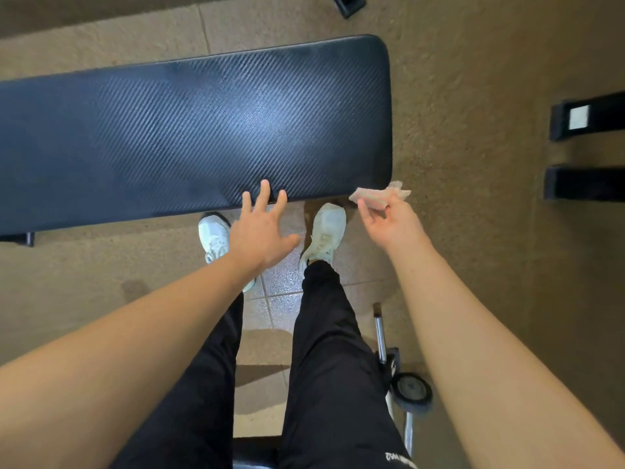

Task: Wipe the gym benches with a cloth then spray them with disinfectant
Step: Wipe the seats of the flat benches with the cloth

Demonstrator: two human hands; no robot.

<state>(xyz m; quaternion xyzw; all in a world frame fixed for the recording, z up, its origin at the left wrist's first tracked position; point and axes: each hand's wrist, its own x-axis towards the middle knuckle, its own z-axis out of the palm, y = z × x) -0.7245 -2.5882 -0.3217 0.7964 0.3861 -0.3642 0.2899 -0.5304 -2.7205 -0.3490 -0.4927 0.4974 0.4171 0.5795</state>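
A black padded gym bench (189, 130) with a ribbed surface stretches across the upper half of the view, its right end rounded. My left hand (262, 226) reaches over the bench's near edge with fingers straight and spread, the fingertips at the pad's rim. My right hand (389, 220) hovers just off the bench's near right corner and pinches a small pale pink cloth (377, 197) between thumb and fingers. No spray bottle is in sight.
My legs in black trousers and white shoes (324, 233) stand on the tan floor below the bench. Black equipment feet (585, 182) lie at the right. A metal bar with a small wheel (411, 389) sits beside my right leg.
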